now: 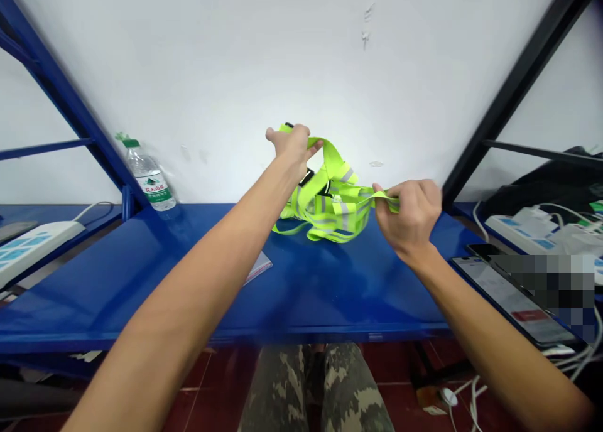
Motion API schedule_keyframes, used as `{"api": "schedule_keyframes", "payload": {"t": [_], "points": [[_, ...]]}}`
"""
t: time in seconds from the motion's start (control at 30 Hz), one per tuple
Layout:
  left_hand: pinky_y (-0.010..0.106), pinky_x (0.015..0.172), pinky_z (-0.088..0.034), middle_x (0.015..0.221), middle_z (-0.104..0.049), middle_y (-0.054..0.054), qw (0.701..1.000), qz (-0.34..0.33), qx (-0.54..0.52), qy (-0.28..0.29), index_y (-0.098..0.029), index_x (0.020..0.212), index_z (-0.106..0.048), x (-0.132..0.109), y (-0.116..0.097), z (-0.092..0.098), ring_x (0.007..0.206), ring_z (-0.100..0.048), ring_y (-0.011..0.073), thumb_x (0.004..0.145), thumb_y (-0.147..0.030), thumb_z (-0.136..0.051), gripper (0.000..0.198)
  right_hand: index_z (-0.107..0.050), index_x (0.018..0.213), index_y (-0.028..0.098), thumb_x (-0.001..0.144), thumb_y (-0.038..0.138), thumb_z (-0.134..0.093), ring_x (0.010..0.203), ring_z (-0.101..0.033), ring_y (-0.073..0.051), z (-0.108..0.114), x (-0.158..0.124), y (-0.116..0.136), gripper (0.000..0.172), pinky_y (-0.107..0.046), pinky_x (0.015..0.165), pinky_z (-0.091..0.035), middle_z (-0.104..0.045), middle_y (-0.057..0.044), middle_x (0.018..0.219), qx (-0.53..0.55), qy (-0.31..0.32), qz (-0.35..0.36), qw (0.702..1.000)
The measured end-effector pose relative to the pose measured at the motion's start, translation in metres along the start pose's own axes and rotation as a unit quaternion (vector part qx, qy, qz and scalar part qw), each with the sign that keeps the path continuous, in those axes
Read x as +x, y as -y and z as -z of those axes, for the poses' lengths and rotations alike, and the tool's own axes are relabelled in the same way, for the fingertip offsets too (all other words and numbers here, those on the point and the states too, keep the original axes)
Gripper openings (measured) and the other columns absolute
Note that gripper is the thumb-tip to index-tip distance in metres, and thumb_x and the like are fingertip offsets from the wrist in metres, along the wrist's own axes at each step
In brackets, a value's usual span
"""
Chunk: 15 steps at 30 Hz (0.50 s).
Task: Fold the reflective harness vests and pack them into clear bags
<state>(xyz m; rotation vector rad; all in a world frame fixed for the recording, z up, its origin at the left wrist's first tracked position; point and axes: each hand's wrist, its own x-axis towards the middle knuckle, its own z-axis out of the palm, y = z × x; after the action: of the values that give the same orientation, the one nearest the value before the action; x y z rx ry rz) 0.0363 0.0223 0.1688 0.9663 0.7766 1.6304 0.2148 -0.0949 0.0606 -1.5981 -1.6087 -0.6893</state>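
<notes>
A neon-yellow reflective vest (346, 217) made of straps with silver bands and black buckles lies in a loose tangle at the back of the blue table. My left hand (293, 144) is raised near the wall, pinching one of its straps, which loops down to the right. Off to the right, my right hand (409, 211) is closed in a fist around another part of the vest and pulls it out sideways, fairly taut. Part of the bundle is hidden behind my left hand and forearm.
On the blue table (301, 300), a water bottle (149, 178) stands at the back left. A flat plastic packet (259, 267) shows beside my left forearm. Phones (513, 300) and cables lie at the right. Power strips (40, 247) sit on both sides, near metal frame posts.
</notes>
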Motion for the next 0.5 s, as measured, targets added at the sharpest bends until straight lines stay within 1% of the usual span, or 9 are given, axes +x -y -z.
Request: {"api": "schedule_keyframes", "payload": {"t": [0.03,0.07,0.13,0.2,0.27,0.3,0.37,0.43,0.5], "points": [[0.031,0.087,-0.059,0.141,-0.047,0.009,1.000,0.002,0.006,-0.023,-0.035,0.150,-0.009,0.000,0.004,0.001,0.107,-0.061,0.0186,0.076,-0.004,-0.060,0.095,-0.056,0.073,0.023,0.097,0.037,-0.044,0.095,-0.060,-0.031,0.002,-0.006,0.000,0.030,-0.047,0.087,-0.041,-0.064,-0.014,0.083,0.018,-0.027,0.018,0.999],[0.030,0.086,-0.059,0.147,-0.041,0.009,0.999,0.007,0.013,-0.037,-0.036,0.151,-0.004,0.000,0.007,0.001,0.107,-0.061,0.0185,0.076,-0.002,-0.059,0.099,-0.053,0.068,0.024,0.097,0.035,-0.044,0.094,-0.059,-0.029,0.003,-0.015,0.002,0.032,-0.049,0.088,-0.040,-0.064,-0.012,0.081,0.040,-0.020,0.055,0.997],[0.029,0.084,-0.060,0.154,-0.033,0.010,0.998,0.016,0.019,-0.051,-0.037,0.152,0.002,0.000,0.013,0.000,0.107,-0.061,0.0185,0.075,0.000,-0.058,0.103,-0.052,0.063,0.025,0.098,0.029,-0.044,0.087,-0.059,-0.026,0.002,-0.037,0.008,0.036,-0.048,0.086,-0.041,-0.063,-0.008,0.074,0.089,0.059,0.168,0.980],[0.028,0.082,-0.060,0.156,-0.031,0.011,0.998,0.018,0.014,-0.057,-0.037,0.152,0.003,0.001,0.013,-0.002,0.109,-0.060,0.0190,0.076,0.000,-0.057,0.104,-0.057,0.066,0.027,0.098,0.024,-0.043,0.081,-0.059,-0.024,0.001,-0.062,0.017,0.035,-0.044,0.083,-0.043,-0.063,-0.006,0.070,0.125,0.157,0.303,0.932],[0.027,0.082,-0.060,0.154,-0.035,0.010,0.998,0.016,0.006,-0.059,-0.038,0.152,0.003,0.006,0.009,-0.003,0.112,-0.060,0.0198,0.077,0.000,-0.057,0.103,-0.063,0.072,0.026,0.098,0.018,-0.039,0.074,-0.058,-0.022,0.004,-0.081,0.026,0.035,-0.041,0.077,-0.044,-0.064,-0.005,0.069,0.116,0.222,0.393,0.885],[0.027,0.082,-0.060,0.152,-0.037,0.010,0.998,0.014,0.004,-0.059,-0.038,0.152,0.003,0.009,0.005,-0.003,0.114,-0.059,0.0201,0.077,0.000,-0.056,0.102,-0.065,0.076,0.024,0.098,0.018,-0.039,0.072,-0.058,-0.022,0.008,-0.087,0.030,0.034,-0.040,0.075,-0.045,-0.064,-0.006,0.069,0.103,0.249,0.412,0.871],[0.026,0.082,-0.060,0.150,-0.038,0.009,0.998,0.005,0.001,-0.067,-0.037,0.151,0.000,0.017,-0.002,-0.003,0.118,-0.057,0.0208,0.079,-0.001,-0.054,0.097,-0.068,0.084,0.020,0.097,0.028,-0.045,0.070,-0.059,-0.022,0.020,-0.091,0.036,0.028,-0.038,0.069,-0.045,-0.065,-0.009,0.072,0.099,0.311,0.402,0.855],[0.026,0.081,-0.059,0.148,-0.038,0.009,0.997,-0.006,-0.007,-0.073,-0.035,0.150,-0.005,0.025,-0.009,-0.002,0.121,-0.055,0.0213,0.080,-0.001,-0.052,0.091,-0.069,0.097,0.016,0.095,0.043,-0.052,0.072,-0.062,-0.022,0.033,-0.085,0.037,0.032,-0.035,0.066,-0.045,-0.068,-0.010,0.082,0.153,0.391,0.364,0.831],[0.026,0.081,-0.059,0.145,-0.038,0.009,0.999,-0.020,0.004,-0.037,-0.032,0.148,-0.011,0.032,-0.012,-0.001,0.126,-0.052,0.0220,0.081,0.000,-0.049,0.084,-0.070,0.100,0.018,0.096,0.047,-0.051,0.070,-0.062,-0.019,0.041,-0.070,0.033,0.035,-0.031,0.062,-0.045,-0.070,-0.007,0.084,0.247,0.445,0.292,0.809]]}}
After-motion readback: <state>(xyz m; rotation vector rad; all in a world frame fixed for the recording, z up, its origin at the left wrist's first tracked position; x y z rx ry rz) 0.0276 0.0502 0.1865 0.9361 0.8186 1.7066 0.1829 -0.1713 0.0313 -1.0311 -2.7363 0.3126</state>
